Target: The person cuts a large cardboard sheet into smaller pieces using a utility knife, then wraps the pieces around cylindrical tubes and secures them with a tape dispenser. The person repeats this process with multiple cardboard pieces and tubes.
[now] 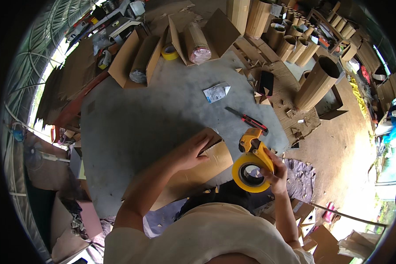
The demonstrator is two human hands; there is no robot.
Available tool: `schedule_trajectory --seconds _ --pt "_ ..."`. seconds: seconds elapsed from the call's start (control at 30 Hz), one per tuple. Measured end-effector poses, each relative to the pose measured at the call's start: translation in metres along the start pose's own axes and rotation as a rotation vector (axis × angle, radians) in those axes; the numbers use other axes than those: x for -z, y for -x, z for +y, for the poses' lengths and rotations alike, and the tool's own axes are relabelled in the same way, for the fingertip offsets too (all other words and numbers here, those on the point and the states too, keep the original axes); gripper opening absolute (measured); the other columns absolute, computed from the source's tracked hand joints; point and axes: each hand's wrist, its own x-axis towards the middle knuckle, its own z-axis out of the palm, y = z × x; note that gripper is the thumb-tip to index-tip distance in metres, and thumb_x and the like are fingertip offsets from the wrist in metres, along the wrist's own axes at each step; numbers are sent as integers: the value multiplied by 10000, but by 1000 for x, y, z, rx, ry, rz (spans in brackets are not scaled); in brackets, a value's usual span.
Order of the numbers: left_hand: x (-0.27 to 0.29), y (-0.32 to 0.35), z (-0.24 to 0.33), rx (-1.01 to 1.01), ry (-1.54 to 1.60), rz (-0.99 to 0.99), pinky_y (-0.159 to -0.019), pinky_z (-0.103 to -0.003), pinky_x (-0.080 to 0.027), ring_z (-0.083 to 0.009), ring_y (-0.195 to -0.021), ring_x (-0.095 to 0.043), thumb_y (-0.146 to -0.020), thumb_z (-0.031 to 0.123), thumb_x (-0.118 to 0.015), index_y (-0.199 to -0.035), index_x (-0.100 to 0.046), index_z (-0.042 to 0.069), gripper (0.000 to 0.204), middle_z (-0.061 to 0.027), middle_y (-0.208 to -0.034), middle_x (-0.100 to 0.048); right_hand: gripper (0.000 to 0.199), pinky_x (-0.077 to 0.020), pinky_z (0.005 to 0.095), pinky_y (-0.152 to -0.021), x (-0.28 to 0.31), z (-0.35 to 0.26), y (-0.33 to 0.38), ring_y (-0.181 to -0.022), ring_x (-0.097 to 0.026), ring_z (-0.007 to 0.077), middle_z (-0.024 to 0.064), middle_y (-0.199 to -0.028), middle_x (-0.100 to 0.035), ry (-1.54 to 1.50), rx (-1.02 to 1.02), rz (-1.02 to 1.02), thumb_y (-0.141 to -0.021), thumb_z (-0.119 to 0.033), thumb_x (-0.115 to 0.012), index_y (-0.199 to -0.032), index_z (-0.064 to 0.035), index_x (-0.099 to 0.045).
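My right hand (275, 174) is closed around the handle of a yellow tape dispenser (263, 155) loaded with a large roll of yellow tape (241, 172). It holds the dispenser in the air at the table's near right edge. My left hand (190, 153) grips the far edge of a long folded cardboard box (207, 169) near its right end, pressing the edges together. The box lies along the near side of the grey table (119, 145), its left part partly behind my forearm. Beyond the dispenser rests a red and black utility knife (253, 123), blade out.
Two open cardboard boxes (118, 66) with wrapped cylinders stand at the far edge, a yellow tape roll (170, 53) between them. A printed packet (217, 92) lies mid-table. Cardboard scraps, a dark phone-like object (265, 83) and a tall cardboard tube (314, 88) are at the right.
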Motion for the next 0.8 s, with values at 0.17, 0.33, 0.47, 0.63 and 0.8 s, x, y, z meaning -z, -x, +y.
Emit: schedule_trajectory --seconds 0.17,0.33,0.47,0.63,0.8 --pt "21 -32 14 533 866 196 -793 -267 -455 -183 -976 -559 -839 428 -539 -1089 -543 -24 517 -124 -1091 -558 586 -336 277 -951 29 -1 -95 -1102 -466 184 115 -1197 -511 -123 -234 -221 -684 43 -649 -1233 32 -446" --pt "46 -87 24 914 1354 255 -654 -260 -501 -166 -639 -622 -765 617 -510 -891 -622 -14 653 -112 -745 -643 592 -346 266 -938 32 18 -170 -1100 -466 173 104 -1210 -504 -148 -293 -472 -690 13 -674 -1236 19 -445" --pt "47 -105 8 981 1463 313 -641 -257 -519 -158 -690 -628 -824 430 -533 -882 -605 -22 462 -111 -802 -640 582 -376 241 -900 20 25 -213 -1071 -476 150 90 -1214 -500 -107 -367 -621 -697 -9 -681 -1232 11 -455" --pt "42 -104 -26 1061 1536 420 -643 -255 -519 -157 -707 -618 -836 192 -551 -902 -607 -23 232 -112 -841 -630 585 -416 215 -825 14 52 -249 -982 -492 118 77 -1183 -517 -42 -531 -729 -699 -36 -697 -1237 -14 -467" --pt "45 -86 -59 1188 1440 354 -585 -237 -509 -118 -636 -591 -823 136 -550 -855 -607 -4 155 -69 -769 -617 641 -381 252 -915 -2 69 -277 -1078 -468 148 85 -1211 -494 -62 -693 -853 -695 -45 -703 -1272 -30 -425"
